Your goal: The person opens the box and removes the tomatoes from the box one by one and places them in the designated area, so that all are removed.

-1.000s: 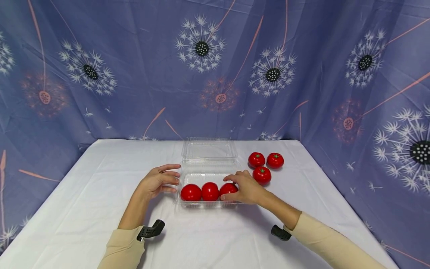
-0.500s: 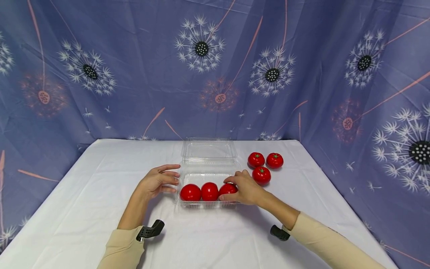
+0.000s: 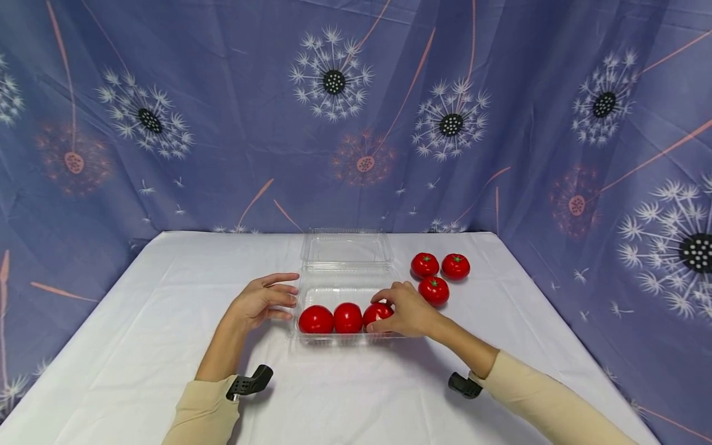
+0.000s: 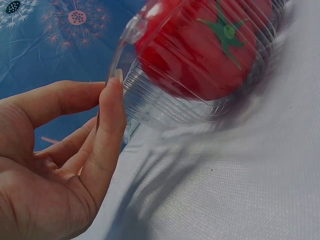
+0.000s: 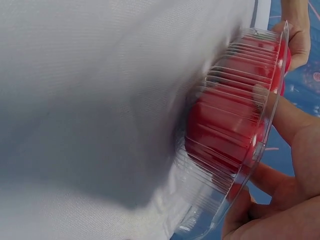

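Note:
A hinged clear plastic container (image 3: 350,337) stands on the table with its lid (image 3: 347,248) laid back. Along its front side sit a left tomato (image 3: 316,320), a middle tomato (image 3: 348,317) and a right tomato (image 3: 377,313). My right hand (image 3: 408,312) holds the right tomato, thumb in front and fingers behind. In the right wrist view that tomato (image 5: 220,127) shows through the ribbed wall, with my thumb inside the rim. At the container's left edge is my left hand (image 3: 266,301), fingers spread. Its fingertips touch the rim in the left wrist view, near a tomato (image 4: 200,55) with a green top.
Beyond my right hand lie three more tomatoes: a back left one (image 3: 425,264), a back right one (image 3: 456,266) and a nearer one (image 3: 434,290). A white cloth (image 3: 167,327) covers the table. A blue dandelion-patterned curtain (image 3: 233,111) hangs around it.

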Demonstrator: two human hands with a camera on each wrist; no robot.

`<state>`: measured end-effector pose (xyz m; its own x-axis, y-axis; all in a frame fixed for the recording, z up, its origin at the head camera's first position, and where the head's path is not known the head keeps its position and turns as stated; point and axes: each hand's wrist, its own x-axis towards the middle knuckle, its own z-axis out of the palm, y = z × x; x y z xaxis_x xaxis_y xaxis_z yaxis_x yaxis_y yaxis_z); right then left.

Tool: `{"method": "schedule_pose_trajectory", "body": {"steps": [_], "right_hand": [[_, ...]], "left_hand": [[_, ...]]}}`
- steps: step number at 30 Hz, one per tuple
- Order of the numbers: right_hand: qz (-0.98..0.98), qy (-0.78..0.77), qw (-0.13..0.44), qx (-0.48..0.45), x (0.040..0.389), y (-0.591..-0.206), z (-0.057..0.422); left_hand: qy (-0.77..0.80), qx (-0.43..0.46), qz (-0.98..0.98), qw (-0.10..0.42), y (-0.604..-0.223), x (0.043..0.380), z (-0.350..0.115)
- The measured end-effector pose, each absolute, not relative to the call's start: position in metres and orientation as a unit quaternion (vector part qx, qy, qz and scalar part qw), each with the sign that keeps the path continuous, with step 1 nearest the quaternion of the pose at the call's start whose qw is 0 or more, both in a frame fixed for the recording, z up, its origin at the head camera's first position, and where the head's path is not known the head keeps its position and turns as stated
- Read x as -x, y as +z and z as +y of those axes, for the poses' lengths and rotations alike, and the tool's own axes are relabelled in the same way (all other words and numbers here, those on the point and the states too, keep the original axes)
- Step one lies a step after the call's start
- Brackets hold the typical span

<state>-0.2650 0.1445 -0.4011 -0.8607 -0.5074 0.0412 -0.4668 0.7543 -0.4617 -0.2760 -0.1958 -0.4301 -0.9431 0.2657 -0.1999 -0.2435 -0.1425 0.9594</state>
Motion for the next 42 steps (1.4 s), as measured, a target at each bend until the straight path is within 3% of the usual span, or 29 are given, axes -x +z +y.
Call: {"method": "schedule_pose_trajectory", "body": {"steps": [42], "right_hand": [[0.912,-0.358,-0.006,0.202,0.266,-0.373,0.136]], "left_hand": [[0.755,-0.002,0.634,0.166,-0.429,0.275,-0.194]]}}
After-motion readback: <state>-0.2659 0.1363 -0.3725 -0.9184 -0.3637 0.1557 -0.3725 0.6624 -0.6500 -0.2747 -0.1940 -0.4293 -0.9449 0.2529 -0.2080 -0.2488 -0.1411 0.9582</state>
